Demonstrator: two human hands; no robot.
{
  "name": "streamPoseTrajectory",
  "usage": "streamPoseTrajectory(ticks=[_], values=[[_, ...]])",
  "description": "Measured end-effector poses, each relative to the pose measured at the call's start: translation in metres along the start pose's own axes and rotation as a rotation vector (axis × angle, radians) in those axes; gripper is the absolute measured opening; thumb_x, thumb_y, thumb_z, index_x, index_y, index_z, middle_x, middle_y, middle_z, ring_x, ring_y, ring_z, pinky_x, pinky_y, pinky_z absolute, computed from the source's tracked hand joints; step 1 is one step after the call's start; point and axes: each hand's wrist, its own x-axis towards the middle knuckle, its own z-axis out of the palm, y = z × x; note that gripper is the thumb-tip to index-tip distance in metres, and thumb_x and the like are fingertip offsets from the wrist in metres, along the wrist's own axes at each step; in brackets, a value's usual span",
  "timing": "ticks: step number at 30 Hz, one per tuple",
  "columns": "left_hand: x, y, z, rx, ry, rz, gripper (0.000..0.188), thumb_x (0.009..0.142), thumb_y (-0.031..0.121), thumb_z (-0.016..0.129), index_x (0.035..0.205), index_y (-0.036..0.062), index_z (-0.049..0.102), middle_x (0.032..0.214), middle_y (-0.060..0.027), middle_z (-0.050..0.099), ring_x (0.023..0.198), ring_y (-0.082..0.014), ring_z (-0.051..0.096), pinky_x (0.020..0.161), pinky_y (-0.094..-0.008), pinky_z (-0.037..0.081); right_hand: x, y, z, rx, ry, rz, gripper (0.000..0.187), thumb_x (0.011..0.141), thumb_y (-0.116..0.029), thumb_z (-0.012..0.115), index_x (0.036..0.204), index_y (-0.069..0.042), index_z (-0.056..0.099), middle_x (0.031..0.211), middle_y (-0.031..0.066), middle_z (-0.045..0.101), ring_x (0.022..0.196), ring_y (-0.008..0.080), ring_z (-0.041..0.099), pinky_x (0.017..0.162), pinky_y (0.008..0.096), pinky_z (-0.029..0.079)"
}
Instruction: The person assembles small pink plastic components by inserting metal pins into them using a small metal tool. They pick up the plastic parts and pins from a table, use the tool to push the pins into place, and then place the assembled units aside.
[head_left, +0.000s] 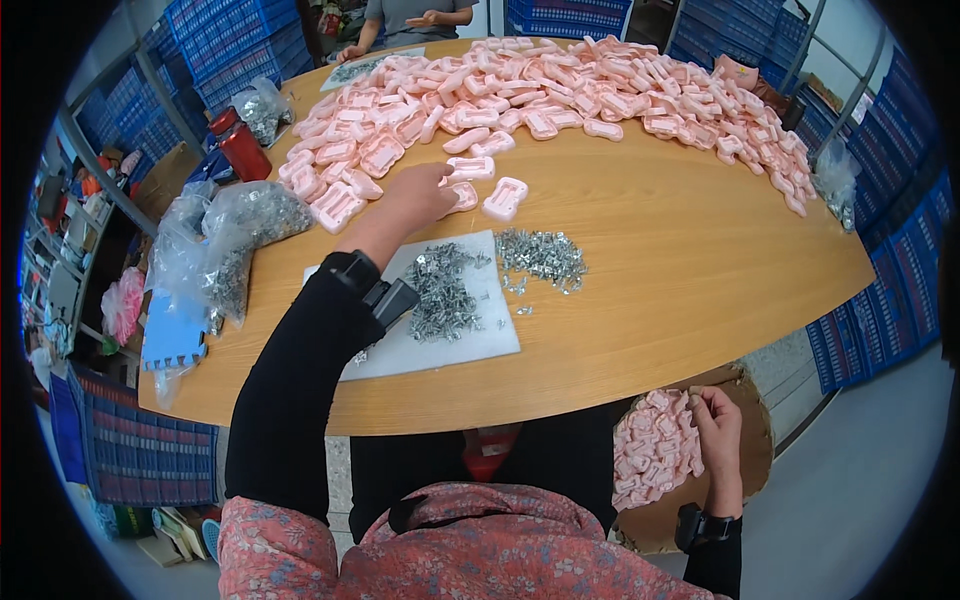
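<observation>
Beyond the flat white mat (pixel 492 338), which is probably keeping silver metal clips (pixel 440 295) corralled, my left grip (pixel 415 197) is touching a pale-pink rounded plastic shell (pixel 466 199), and my right grip (pixel 718 425) is resting by small pink pieces (pixel 655 450) right of the mat, neither visibly proving clasped or loose.

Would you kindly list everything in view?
Wooden table: one, tan, centre.
Rounded plastic shells: uncountable, pink, mostly table's far side.
Rectangular foam sheet: one, white, table's near side.
Small metal clips: two piles, silver, on and beside sheet.
Plastic bags: several, transparent, table's edges.
Cylindrical bottle: one, red, table's left.
Interlocking foam mat: one, blue, table's left edge.
Plastic crates: many, blue, around the room.
Cardboard box of pink pieces: one, brown, lower right.
Co-worker: one, grey top, far side.
Left hand: one, black-sleeved, touching shells.
Right hand: one, black-sleeved, at box.
</observation>
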Motion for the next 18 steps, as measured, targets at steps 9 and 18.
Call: streamPoseTrajectory(ticks=[9, 18], values=[[0.029, 0.009, 0.015, 0.22, -0.268, -0.053, 0.065, 0.061, 0.035, 0.078, 0.115, 0.0004, 0.066, 0.108, -0.0203, 0.068, 0.099, -0.0332, 0.066, 0.088, -0.0365, 0.053, -0.012, -0.035, 0.001, 0.121, -0.004, 0.014, 0.013, 0.093, -0.006, 0.062, 0.102, 0.003, 0.066, 0.081, -0.0031, 0.061, 0.067, 0.0026, 0.05, 0.06, 0.0179, 0.04], [0.009, 0.013, -0.028, -0.253, -0.149, -0.14, 0.066, 0.065, 0.028, 0.08, 0.12, -0.003, 0.059, 0.095, -0.0162, 0.067, 0.086, -0.019, 0.067, 0.075, -0.0308, 0.054, 0.016, -0.092, 0.03, -0.046, -0.105, -0.103, 0.012, 0.088, -0.006, 0.069, 0.095, 0.003, 0.064, 0.079, -0.0035, 0.056, 0.072, 0.0039, 0.048, 0.064, 0.0205, 0.041]])
